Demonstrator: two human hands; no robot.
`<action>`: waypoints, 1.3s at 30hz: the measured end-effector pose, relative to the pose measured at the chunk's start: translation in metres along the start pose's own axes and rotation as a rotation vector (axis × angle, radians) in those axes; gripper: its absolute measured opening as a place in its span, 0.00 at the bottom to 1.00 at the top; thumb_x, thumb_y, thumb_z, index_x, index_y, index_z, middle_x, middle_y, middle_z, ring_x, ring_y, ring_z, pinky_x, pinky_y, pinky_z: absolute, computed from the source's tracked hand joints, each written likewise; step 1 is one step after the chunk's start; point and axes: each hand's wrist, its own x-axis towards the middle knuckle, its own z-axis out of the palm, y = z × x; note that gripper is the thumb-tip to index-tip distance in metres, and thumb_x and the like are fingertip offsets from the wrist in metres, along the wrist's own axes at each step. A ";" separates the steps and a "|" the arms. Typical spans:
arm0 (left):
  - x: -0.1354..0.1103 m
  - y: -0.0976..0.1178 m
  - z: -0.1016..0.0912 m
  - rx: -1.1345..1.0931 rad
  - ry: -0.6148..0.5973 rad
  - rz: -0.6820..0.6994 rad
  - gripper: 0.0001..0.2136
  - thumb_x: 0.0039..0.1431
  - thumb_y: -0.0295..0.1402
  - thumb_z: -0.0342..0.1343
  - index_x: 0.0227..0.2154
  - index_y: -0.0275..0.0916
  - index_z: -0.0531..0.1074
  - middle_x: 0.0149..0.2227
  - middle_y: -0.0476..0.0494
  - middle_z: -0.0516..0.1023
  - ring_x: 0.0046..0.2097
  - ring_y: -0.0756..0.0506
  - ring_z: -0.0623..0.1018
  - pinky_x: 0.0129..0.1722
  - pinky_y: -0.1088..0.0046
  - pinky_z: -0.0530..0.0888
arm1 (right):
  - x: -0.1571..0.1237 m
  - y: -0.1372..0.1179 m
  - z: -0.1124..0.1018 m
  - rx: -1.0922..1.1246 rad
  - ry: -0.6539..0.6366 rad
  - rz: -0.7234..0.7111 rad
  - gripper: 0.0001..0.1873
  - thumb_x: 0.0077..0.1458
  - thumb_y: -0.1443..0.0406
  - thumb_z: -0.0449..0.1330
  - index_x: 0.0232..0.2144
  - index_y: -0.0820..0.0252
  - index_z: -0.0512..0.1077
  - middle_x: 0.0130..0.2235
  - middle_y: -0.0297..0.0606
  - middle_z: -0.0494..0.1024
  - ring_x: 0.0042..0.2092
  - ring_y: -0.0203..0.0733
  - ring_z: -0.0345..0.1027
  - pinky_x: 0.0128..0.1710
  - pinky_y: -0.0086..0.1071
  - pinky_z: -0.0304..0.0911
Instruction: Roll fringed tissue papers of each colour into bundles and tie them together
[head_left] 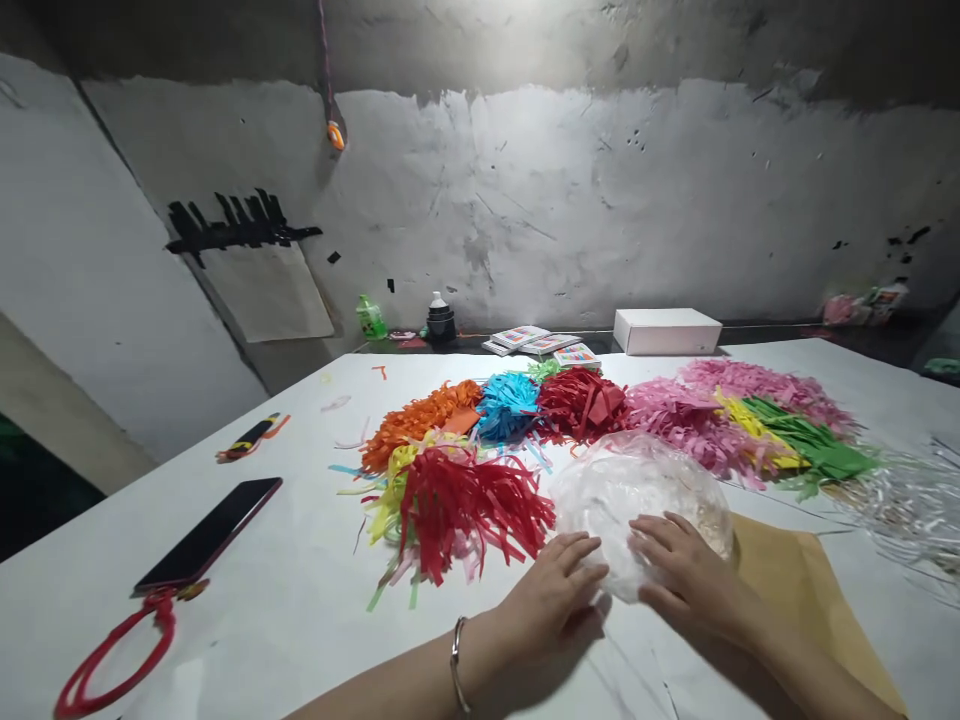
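Note:
A clear, crinkled plastic bag (600,510) lies puffed up on the white table, with something pale inside that I cannot make out. My right hand (679,570) rests on its front with the fingers spread. Close to the bag's left side is my left hand (551,590), fingers apart and nothing held; whether it touches the bag I cannot tell. Red paper strips (472,505) spread just beyond my left hand, on top of yellow strips (386,510). Under my right forearm lies a brown paper sheet or envelope (802,580).
Behind the bag run heaps of orange strips (420,420), blue strips (508,405), dark red strips (581,400) and pink strips (675,420). Green strips (810,440) and clear shiny strips (907,505) lie right. A phone (214,530) and a cutter (251,437) lie left; a white box (667,332) stands behind.

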 end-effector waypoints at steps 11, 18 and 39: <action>-0.002 -0.014 -0.014 -0.212 0.168 -0.315 0.09 0.60 0.26 0.53 0.38 0.37 0.78 0.42 0.38 0.77 0.44 0.42 0.75 0.46 0.64 0.74 | 0.032 0.009 -0.004 0.033 0.214 0.308 0.21 0.64 0.57 0.47 0.26 0.58 0.72 0.31 0.41 0.78 0.34 0.46 0.73 0.36 0.37 0.64; 0.004 -0.032 -0.022 -0.210 0.218 -0.427 0.09 0.61 0.27 0.51 0.34 0.36 0.78 0.38 0.39 0.77 0.41 0.42 0.76 0.44 0.65 0.73 | 0.028 -0.007 0.006 0.077 0.230 0.259 0.23 0.64 0.51 0.50 0.27 0.56 0.75 0.33 0.40 0.77 0.37 0.45 0.72 0.41 0.37 0.64; 0.013 0.000 -0.010 0.112 -0.087 -0.135 0.26 0.60 0.33 0.59 0.60 0.40 0.62 0.57 0.35 0.72 0.57 0.35 0.70 0.62 0.47 0.61 | 0.059 -0.025 0.018 0.025 -0.037 -0.031 0.13 0.59 0.72 0.54 0.42 0.57 0.76 0.46 0.41 0.77 0.48 0.39 0.71 0.48 0.32 0.66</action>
